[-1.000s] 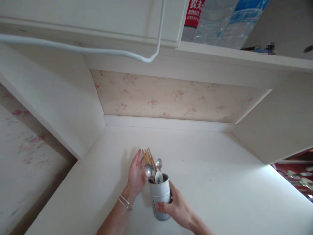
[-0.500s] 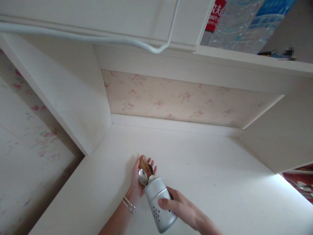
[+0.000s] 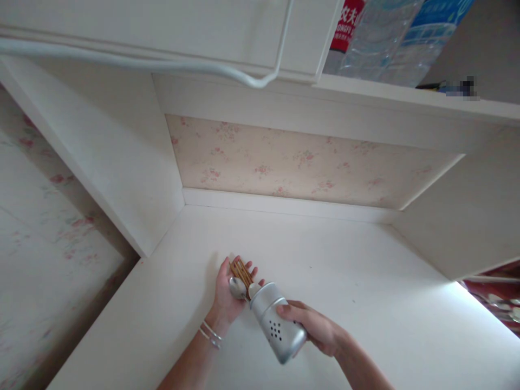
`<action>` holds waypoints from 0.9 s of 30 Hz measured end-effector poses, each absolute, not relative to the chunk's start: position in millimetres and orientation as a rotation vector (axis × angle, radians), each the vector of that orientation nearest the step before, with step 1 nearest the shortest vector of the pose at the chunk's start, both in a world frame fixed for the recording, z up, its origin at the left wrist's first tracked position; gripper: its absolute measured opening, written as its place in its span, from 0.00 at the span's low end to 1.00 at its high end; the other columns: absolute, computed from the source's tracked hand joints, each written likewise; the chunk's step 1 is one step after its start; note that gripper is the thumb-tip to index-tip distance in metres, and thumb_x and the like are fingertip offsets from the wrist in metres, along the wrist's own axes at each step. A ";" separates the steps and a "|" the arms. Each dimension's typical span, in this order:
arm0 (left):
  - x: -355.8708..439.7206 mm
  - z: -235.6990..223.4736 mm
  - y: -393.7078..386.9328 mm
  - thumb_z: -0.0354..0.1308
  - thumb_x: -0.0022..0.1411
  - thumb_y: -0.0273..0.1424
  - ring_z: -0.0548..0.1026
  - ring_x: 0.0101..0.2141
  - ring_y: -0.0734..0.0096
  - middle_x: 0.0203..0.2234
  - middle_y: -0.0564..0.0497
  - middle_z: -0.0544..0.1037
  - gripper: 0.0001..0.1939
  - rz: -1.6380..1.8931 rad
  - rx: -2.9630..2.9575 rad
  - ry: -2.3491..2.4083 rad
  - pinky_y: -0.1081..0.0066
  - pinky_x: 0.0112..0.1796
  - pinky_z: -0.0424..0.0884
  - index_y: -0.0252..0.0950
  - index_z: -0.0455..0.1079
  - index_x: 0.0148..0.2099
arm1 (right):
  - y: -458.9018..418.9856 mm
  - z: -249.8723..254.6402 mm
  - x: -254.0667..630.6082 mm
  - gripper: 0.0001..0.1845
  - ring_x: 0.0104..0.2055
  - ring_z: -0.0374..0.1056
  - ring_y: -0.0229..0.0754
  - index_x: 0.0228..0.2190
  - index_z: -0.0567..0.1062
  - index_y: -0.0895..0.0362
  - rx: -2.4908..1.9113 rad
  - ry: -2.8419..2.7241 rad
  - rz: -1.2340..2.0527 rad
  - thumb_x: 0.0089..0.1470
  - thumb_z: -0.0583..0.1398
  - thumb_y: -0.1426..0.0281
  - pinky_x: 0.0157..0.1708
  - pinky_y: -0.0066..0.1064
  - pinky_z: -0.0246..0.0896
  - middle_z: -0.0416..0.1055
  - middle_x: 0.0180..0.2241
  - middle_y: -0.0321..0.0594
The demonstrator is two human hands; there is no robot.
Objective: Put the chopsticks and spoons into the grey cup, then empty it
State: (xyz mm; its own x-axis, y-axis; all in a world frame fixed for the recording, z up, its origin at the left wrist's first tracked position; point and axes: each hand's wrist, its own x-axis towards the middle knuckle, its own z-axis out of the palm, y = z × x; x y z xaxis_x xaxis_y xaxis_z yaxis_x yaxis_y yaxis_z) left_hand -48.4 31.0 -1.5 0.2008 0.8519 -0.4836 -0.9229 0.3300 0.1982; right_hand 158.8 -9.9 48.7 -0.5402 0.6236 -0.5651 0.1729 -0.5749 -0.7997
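A silver metal cutlery holder (image 3: 276, 319) with a cluster of round holes is tilted well over, its mouth toward the upper left. My right hand (image 3: 314, 325) is closed around its lower side, thumb on top. Out of the mouth stick several wooden chopsticks (image 3: 241, 272), a metal spoon (image 3: 237, 288) and a paler spoon (image 3: 254, 290). My left hand (image 3: 227, 295), with bangles at the wrist, cradles these ends in its palm, fingers partly curled behind them. The utensils' other ends are hidden inside the holder.
Below the hands lies a white tabletop (image 3: 333, 260), with side panels left and right. A white cable (image 3: 182, 67) runs along the cupboard overhead. Plastic bottles (image 3: 377, 43) stand on the upper right shelf. At the right edge, metal utensils (image 3: 501, 306) show against red.
The holder has tipped further, its base rising and moving right with my right hand. My left hand still supports the utensil ends, now a little further left. The view has shifted slightly.
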 end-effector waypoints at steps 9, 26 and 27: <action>-46.9 7.7 27.6 0.62 0.58 0.37 0.80 0.40 0.57 0.42 0.48 0.78 0.18 1.234 -0.009 0.598 0.58 0.38 0.76 0.45 0.68 0.51 | -9.8 41.3 170.5 0.29 0.30 0.70 0.39 0.40 0.77 0.63 -1.280 -1.115 2.186 0.51 0.62 0.49 0.28 0.27 0.62 0.75 0.32 0.44; -39.7 4.8 28.9 0.63 0.58 0.35 0.78 0.30 0.69 0.28 0.54 0.77 0.08 1.302 -0.187 0.601 0.54 0.43 0.75 0.39 0.70 0.38 | -7.2 57.9 153.2 0.29 0.34 0.69 0.42 0.41 0.78 0.63 -1.125 -1.277 2.250 0.51 0.63 0.50 0.37 0.30 0.60 0.75 0.34 0.44; -40.5 6.5 27.9 0.63 0.58 0.36 0.78 0.31 0.68 0.29 0.53 0.78 0.08 1.284 -0.184 0.599 0.53 0.44 0.75 0.40 0.71 0.39 | -7.1 58.5 152.5 0.28 0.35 0.69 0.42 0.40 0.78 0.63 -1.121 -1.289 2.251 0.51 0.63 0.50 0.38 0.30 0.60 0.75 0.34 0.43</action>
State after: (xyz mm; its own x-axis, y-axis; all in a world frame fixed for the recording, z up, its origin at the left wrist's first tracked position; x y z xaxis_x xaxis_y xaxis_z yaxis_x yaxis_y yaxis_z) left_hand -40.5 27.9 6.5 0.1555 0.8435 -0.5140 -0.9361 0.2921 0.1961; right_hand 152.5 -7.1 58.5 -0.6435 0.6006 -0.4745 0.1056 -0.5444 -0.8322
